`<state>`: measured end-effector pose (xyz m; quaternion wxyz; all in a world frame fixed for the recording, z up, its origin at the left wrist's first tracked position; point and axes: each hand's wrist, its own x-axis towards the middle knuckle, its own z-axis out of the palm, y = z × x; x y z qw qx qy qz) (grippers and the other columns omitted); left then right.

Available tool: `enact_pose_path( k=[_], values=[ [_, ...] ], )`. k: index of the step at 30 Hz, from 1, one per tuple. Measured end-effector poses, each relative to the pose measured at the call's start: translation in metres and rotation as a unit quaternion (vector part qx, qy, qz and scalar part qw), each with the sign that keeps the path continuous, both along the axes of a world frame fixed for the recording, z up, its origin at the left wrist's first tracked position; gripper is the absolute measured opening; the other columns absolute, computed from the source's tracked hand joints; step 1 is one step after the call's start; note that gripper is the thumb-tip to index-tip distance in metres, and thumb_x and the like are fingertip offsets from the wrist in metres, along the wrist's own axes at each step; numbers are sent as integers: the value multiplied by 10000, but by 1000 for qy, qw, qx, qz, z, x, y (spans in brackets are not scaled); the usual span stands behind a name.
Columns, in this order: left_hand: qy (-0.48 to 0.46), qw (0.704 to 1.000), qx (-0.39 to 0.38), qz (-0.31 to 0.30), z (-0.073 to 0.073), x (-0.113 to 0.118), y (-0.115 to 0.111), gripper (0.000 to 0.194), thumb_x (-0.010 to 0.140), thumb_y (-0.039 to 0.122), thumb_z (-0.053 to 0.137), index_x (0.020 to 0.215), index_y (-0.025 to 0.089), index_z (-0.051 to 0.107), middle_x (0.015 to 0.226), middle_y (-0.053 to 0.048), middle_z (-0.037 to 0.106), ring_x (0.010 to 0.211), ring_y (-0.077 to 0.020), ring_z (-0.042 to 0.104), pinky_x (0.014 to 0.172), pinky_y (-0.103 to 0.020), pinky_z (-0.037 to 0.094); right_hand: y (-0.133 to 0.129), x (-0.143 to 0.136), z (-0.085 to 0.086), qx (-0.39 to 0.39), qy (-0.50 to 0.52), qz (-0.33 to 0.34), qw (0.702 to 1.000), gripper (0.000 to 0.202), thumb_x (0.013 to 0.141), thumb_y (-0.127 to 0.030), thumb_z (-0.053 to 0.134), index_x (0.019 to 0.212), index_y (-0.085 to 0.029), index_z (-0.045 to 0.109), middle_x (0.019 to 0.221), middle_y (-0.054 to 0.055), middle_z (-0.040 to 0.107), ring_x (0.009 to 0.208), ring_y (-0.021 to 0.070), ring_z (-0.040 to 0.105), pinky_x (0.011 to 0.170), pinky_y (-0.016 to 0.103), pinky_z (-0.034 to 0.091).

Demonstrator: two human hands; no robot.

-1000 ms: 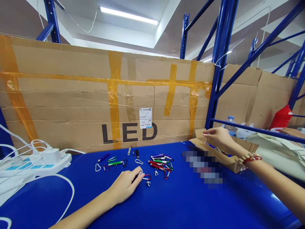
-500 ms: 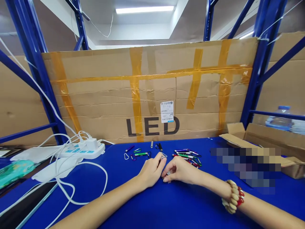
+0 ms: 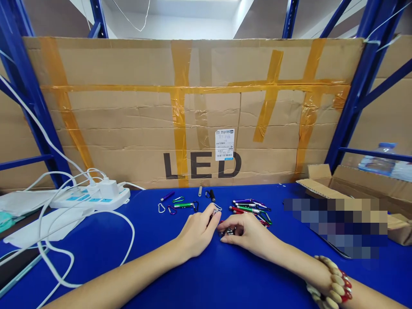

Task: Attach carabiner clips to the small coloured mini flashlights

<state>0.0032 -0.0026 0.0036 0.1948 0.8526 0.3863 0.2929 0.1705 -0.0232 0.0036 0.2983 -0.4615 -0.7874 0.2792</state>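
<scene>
My left hand [image 3: 198,229] is closed around a small object with a silver carabiner [image 3: 218,207] sticking out past its fingertips. Close on its right, my right hand [image 3: 246,231] pinches small shiny metal pieces [image 3: 229,231] between thumb and fingers. Behind my left hand lie a green penlight [image 3: 183,205], a purple tube [image 3: 167,196], a black tube [image 3: 212,195], a silver tube [image 3: 200,191] and several loose carabiners [image 3: 161,208]. Several purple, green and red penlights with clips [image 3: 251,206] are piled behind my right hand.
A white power strip [image 3: 93,197] with looping white cables [image 3: 128,240] is at the left on the blue table [image 3: 199,283]. An open cardboard box [image 3: 357,184] stands at the right beside a blurred patch. A large cardboard panel [image 3: 135,128] closes off the back between blue posts.
The camera view has tilted down and come closer. My right hand has opened its grasp slightly, showing more of the shiny pieces. My left hand keeps its hold.
</scene>
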Motion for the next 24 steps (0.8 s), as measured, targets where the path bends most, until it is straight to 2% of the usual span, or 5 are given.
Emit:
enact_pose_path(
  k=[3, 9, 16, 20, 24],
  values=[
    [-5, 1000, -1, -4, 0, 0, -1, 242, 900, 344, 244, 739, 215, 369, 534, 56, 429, 476, -117, 417, 496, -214, 288, 0, 0, -4, -1, 18, 6, 1000, 238, 688, -215, 629, 914, -196, 702, 868, 35, 695, 673, 144, 609, 585, 229, 480],
    [-5, 1000, -12, -8, 0, 0, 0, 235, 901, 350, 256, 753, 216, 379, 513, 65, 409, 456, -111, 392, 481, -210, 277, 2, -1, -6, -43, 52, -27, 997, 282, 660, -214, 656, 928, -136, 690, 794, 50, 698, 631, 140, 615, 589, 236, 499],
    [-1, 1000, -6, -11, -2, -1, 0, 251, 903, 364, 254, 750, 212, 382, 522, 63, 415, 474, -113, 416, 496, -217, 286, 3, -1, -10, -57, 98, -17, 993, 270, 646, -209, 669, 905, -138, 695, 868, 64, 699, 775, 174, 646, 726, 279, 522],
    [-1, 1000, -2, 6, -1, -1, -1, 249, 904, 366, 241, 750, 217, 368, 549, 58, 440, 499, -122, 449, 510, -222, 290, 2, -1, -10, -28, 93, -9, 995, 245, 682, -181, 634, 918, -151, 692, 898, 67, 689, 802, 172, 648, 753, 293, 529],
    [6, 998, 8, 57, -1, 1, -1, 218, 901, 350, 239, 759, 219, 341, 593, 43, 477, 531, -141, 492, 523, -237, 300, 1, 0, -7, 51, 57, 7, 997, 161, 730, -191, 608, 855, -184, 710, 886, 61, 687, 804, 166, 643, 734, 280, 532]
  ],
)
